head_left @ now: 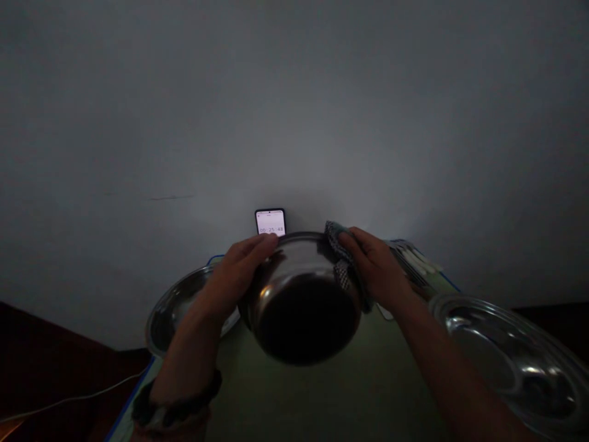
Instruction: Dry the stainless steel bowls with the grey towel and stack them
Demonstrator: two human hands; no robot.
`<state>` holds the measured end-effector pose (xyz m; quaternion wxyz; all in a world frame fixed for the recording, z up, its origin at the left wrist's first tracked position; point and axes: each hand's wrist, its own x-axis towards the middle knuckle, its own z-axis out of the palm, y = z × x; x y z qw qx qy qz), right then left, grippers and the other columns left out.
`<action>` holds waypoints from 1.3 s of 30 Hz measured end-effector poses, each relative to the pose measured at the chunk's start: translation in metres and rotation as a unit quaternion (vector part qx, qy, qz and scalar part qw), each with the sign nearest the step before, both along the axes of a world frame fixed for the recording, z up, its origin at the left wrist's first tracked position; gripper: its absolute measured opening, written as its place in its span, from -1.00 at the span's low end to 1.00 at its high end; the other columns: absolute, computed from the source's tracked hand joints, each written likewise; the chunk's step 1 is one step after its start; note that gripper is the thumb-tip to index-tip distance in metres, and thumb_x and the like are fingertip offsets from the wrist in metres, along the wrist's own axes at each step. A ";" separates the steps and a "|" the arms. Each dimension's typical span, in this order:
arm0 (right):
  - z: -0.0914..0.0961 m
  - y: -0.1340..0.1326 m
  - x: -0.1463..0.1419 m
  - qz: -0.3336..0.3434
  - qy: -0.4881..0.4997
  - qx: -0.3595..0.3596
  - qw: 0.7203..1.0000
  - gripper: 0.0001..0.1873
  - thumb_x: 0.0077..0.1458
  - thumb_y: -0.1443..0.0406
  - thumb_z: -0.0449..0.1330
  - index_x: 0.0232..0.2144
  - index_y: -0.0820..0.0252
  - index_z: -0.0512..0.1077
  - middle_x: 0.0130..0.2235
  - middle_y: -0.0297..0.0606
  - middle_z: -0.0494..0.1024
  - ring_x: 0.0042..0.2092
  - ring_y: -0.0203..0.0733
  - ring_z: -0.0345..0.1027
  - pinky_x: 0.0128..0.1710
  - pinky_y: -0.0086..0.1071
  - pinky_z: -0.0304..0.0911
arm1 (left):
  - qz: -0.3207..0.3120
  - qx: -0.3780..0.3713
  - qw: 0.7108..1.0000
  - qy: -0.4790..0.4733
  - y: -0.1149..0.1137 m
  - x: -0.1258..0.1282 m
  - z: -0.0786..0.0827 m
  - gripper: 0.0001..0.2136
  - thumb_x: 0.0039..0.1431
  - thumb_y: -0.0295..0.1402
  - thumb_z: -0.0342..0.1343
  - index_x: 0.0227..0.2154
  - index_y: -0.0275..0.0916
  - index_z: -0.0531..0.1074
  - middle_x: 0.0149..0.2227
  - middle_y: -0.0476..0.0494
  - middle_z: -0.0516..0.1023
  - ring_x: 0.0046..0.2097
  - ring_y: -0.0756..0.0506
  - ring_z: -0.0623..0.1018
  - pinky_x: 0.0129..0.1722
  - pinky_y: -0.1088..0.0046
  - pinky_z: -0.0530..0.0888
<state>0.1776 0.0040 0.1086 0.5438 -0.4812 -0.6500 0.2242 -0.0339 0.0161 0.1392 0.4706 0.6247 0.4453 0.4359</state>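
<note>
A shiny metal bowl (294,288) is held up over the table, tilted so that its dark flat base faces me. My left hand (243,261) grips its left side near the rim, thumb along the top. On the right side, my right hand (372,261) is closed on a checkered cloth (339,242), which it presses against the bowl's wall and rim. The inside of the bowl is turned away and hidden.
A wide metal basin (161,313) stands at the left and another metal basin (515,350) at the right. Several white-handled utensils (421,261) lie at the back right. A phone (270,221) showing a timer leans on the wall (294,123). A cable (92,396) runs at lower left beside the green table (294,399).
</note>
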 end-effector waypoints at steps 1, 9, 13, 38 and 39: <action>-0.003 0.002 0.000 -0.023 0.053 0.000 0.998 -0.67 0.17 0.07 0.06 -0.53 0.13 0.27 -0.54 -0.44 0.29 -0.45 -0.31 0.16 -0.43 -0.40 0.06 | 0.024 -0.009 0.999 -0.042 0.002 0.000 0.000 -0.71 0.03 -0.08 0.15 -0.57 -0.21 0.47 -0.56 0.02 0.47 -0.49 0.01 0.40 -0.42 0.51 0.36; -0.019 0.013 -0.006 -0.033 0.305 -0.048 0.951 -0.65 0.09 -0.02 0.07 -0.45 0.12 0.29 -0.51 -0.42 0.35 -0.46 -0.28 0.21 -0.46 -0.41 0.12 | 0.313 0.032 0.944 -0.104 0.005 0.010 -0.008 -0.70 -0.05 -0.03 0.17 -0.49 -0.18 0.52 -0.42 0.00 0.55 -0.32 -0.05 0.46 -0.37 0.47 0.37; -0.008 0.007 0.004 -0.016 0.139 -0.027 0.990 -0.66 0.13 0.02 0.06 -0.48 0.13 0.30 -0.51 -0.43 0.32 -0.43 -0.29 0.20 -0.41 -0.40 0.11 | 0.199 0.043 0.979 -0.018 0.001 0.003 -0.005 -0.70 0.00 -0.08 0.12 -0.58 -0.21 0.50 -0.49 -0.05 0.55 -0.33 -0.09 0.48 -0.37 0.43 0.39; 0.002 0.000 0.002 -0.041 0.048 0.014 0.998 -0.64 0.19 0.05 0.02 -0.53 0.14 0.27 -0.55 -0.45 0.24 -0.46 -0.33 0.10 -0.43 -0.38 0.03 | 0.015 -0.051 0.993 -0.107 0.003 -0.004 -0.004 -0.69 -0.01 -0.06 0.13 -0.59 -0.22 0.44 -0.66 0.02 0.42 -0.56 0.01 0.39 -0.50 0.47 0.35; 0.000 0.002 0.002 -0.045 0.065 0.014 0.997 -0.64 0.18 0.05 0.03 -0.53 0.14 0.27 -0.54 -0.44 0.25 -0.45 -0.33 0.11 -0.43 -0.38 0.04 | 0.010 -0.056 0.991 -0.124 0.003 -0.004 -0.004 -0.68 0.00 -0.04 0.12 -0.58 -0.21 0.43 -0.66 0.01 0.42 -0.55 -0.01 0.42 -0.49 0.46 0.37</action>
